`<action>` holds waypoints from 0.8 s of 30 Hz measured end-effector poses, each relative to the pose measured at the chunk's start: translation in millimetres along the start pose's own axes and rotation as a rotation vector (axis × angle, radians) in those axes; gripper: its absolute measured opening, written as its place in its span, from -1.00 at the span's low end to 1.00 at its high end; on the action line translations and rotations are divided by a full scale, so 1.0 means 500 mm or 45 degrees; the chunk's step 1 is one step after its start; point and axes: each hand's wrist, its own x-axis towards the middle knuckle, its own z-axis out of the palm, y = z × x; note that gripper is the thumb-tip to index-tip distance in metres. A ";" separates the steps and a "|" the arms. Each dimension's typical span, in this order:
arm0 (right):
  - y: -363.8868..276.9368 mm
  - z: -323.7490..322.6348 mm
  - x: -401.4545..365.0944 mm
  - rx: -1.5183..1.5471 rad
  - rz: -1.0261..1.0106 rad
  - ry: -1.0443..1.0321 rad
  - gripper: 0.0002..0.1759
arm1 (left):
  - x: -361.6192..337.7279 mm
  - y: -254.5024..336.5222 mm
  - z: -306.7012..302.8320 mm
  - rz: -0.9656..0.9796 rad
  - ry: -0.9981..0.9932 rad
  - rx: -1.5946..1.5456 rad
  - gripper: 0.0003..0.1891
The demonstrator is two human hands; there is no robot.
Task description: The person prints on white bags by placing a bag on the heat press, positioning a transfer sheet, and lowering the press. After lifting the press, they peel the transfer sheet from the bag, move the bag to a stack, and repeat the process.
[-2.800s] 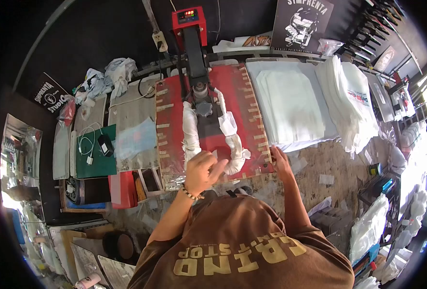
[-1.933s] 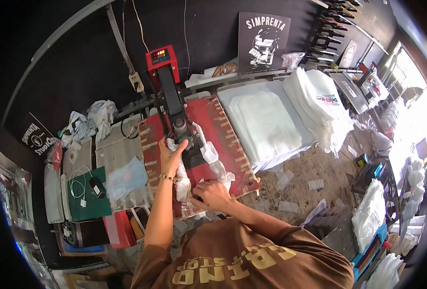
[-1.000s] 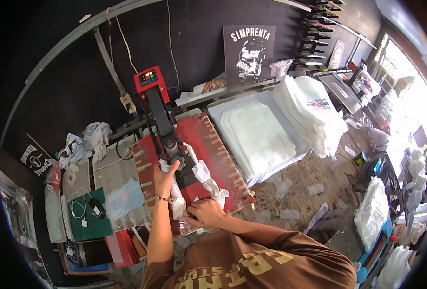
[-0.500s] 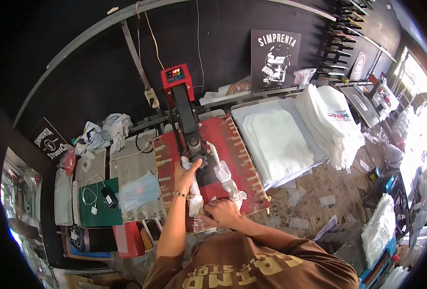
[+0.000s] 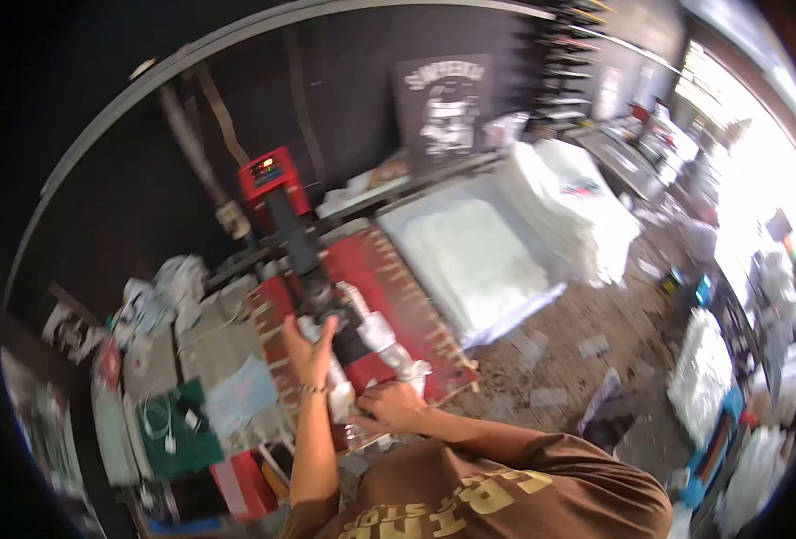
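A heat press point(image 5: 294, 238) with a red control box and a dark arm stands on a red board point(image 5: 389, 287). White wrapping covers its two handle bars, of which the right one point(image 5: 378, 334) shows best. Beside the left bar is my left hand point(image 5: 310, 352), raised with thumb and fingers apart. My right hand point(image 5: 393, 404) lies low at the board's front edge, near the lower end of the left bar, its fingers bent and partly blurred. What it holds, if anything, I cannot make out.
Right of the board lies a stack of white sheets point(image 5: 470, 260), with a taller pile of white bags point(image 5: 577, 211) beyond. At the left are a green mat point(image 5: 180, 431) with a cable and a pale blue cloth point(image 5: 241, 395). Scraps litter the floor point(image 5: 550, 359).
The whole view has turned and shifted, with the press and board now further left and tilted. My left hand's thumb and fingers stand more apart. The picture is blurrier.
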 end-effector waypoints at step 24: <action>-0.031 0.079 -0.079 -0.080 0.169 0.629 -0.30 | -0.287 0.333 0.299 1.378 -2.001 -0.310 -0.67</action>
